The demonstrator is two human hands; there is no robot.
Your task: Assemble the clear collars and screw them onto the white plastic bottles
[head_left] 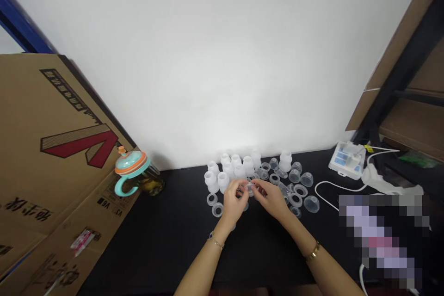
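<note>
head camera view: a left hand (234, 201) and a right hand (274, 199) meet over a black table (166, 245), fingertips of both pinching a small clear piece (250, 187) just in front of clustered white bottles (210, 180). the piece looks light and thin, likely a little springy and slick; a gentle grip by the rim, thumbs opposite forefingers, would suit it, as hard squeezing could bend or mark it. clear domes (307, 179) and rings (217, 210) lie about. at left, a cardboard box (24, 115) carries a red-and-black emblem, what reads as "v6" and perhaps "v3", and chinese-style lettering too small or skewed to read surely. a pink-and-white label (82, 241) is illegible; no brand shows on the bottles.
</note>
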